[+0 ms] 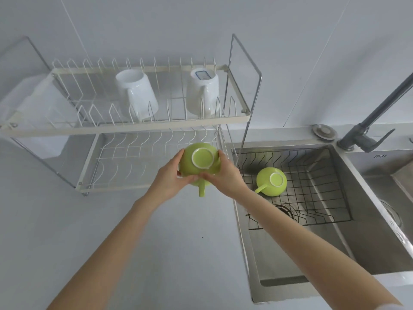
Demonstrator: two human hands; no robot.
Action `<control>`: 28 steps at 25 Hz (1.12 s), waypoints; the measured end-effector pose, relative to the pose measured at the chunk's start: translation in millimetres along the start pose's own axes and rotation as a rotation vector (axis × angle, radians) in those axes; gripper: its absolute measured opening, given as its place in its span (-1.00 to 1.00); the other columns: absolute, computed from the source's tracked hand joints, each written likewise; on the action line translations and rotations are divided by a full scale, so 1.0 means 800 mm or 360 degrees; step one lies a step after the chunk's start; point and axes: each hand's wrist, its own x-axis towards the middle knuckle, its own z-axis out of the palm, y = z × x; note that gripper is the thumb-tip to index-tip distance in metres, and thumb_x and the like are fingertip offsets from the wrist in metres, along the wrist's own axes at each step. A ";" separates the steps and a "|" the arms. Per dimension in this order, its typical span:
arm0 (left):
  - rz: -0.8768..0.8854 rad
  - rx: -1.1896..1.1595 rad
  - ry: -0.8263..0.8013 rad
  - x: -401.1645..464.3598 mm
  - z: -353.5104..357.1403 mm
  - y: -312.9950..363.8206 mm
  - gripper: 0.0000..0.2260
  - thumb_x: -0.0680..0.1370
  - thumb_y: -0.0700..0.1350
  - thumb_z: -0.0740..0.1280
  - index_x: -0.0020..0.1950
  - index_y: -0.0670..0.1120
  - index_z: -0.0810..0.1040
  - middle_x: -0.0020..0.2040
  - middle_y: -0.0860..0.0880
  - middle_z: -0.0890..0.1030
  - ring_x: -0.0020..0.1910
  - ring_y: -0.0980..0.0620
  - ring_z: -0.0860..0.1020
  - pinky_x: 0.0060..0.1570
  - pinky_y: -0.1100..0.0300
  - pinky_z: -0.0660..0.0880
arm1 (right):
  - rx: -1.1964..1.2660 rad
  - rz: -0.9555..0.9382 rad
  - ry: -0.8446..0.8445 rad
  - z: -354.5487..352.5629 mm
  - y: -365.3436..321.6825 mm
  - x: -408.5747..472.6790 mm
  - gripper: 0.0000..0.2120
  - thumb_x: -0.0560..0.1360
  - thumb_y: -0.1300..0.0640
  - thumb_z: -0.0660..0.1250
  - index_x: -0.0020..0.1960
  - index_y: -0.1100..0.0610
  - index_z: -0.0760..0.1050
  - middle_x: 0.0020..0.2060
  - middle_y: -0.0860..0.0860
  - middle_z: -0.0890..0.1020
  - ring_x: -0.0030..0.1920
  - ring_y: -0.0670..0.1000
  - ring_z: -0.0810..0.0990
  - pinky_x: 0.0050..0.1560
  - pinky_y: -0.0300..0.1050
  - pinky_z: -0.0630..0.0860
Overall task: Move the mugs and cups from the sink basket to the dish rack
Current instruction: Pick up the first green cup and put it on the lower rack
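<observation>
Both hands hold one green cup (pixel 202 161) upside down, its handle pointing toward me. My left hand (pixel 172 176) grips its left side and my right hand (pixel 225 175) its right side. The cup hangs just above the front right corner of the white dish rack's lower tier (pixel 89 166). A second green cup (pixel 271 181) lies upside down in the black wire sink basket (pixel 324 195). On the rack's upper tier (pixel 125 128) stand two white mugs upside down, one in the middle (pixel 136 95) and one on the right (pixel 202 92).
The steel sink (pixel 312 253) is at the right, with a grey faucet (pixel 375 113) behind it and a round drain stopper (pixel 324 130) on the rim. A second basin (pixel 393 198) lies further right. The rack's steel frame (pixel 252 90) rises between rack and sink.
</observation>
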 end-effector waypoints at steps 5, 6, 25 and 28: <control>-0.0031 -0.0032 -0.0019 0.045 -0.003 -0.008 -0.27 0.41 -0.04 0.41 0.46 -0.02 0.09 0.39 -0.06 0.37 0.02 -0.07 0.52 -0.02 0.21 0.35 | 0.0034 0.0084 -0.0027 -0.003 -0.013 0.045 -0.32 0.40 0.04 0.41 0.39 0.15 0.17 0.27 0.14 0.45 0.24 0.14 0.43 -0.02 -0.18 0.29; -0.0047 -0.0030 -0.0030 0.052 -0.001 -0.010 -0.27 0.41 -0.03 0.41 0.46 -0.02 0.08 0.39 -0.07 0.36 0.03 -0.07 0.52 0.00 0.21 0.35 | 0.0038 0.0104 -0.0035 -0.003 -0.013 0.051 -0.34 0.40 0.05 0.41 0.38 0.16 0.18 0.26 0.13 0.46 0.24 0.14 0.43 -0.03 -0.18 0.29; -0.0090 0.0065 -0.0118 0.079 0.023 -0.027 -0.30 0.47 0.04 0.32 0.47 -0.09 0.03 0.43 -0.15 0.29 0.29 -0.21 0.38 0.28 -0.04 0.32 | -0.0113 0.0022 0.0049 0.013 0.008 0.066 -0.33 0.48 0.05 0.30 0.48 0.14 0.05 0.41 0.15 0.29 0.39 0.19 0.25 0.37 0.00 0.21; -0.0035 0.0074 -0.0146 0.076 0.022 -0.025 -0.33 0.48 0.03 0.30 0.47 -0.05 0.03 0.46 -0.10 0.27 0.29 -0.20 0.38 0.29 -0.02 0.31 | -0.0128 -0.0003 0.0047 0.014 0.010 0.065 -0.32 0.49 0.03 0.30 0.48 0.15 0.04 0.40 0.16 0.28 0.38 0.19 0.26 0.36 0.00 0.22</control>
